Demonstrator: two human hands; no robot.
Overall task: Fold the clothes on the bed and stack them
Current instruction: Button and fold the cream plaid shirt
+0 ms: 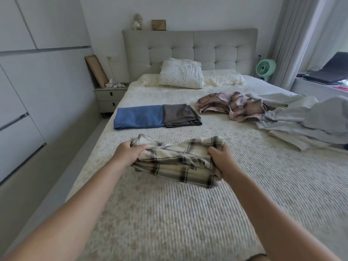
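1. The left hand [130, 154] is gripping the nine o'clock end of the folded plaid garment [177, 163]; its long axis is running nine to three.
2. The right hand [221, 157] is clutching the three o'clock end.
3. The folded blue garment [138, 117] and grey one [180, 115] are lying at twelve o'clock, the left hand probably nearer; the garment is seemingly hovering over the bed [169, 213].

Both arms outstretched, hands [130, 153] [220, 157] gripping
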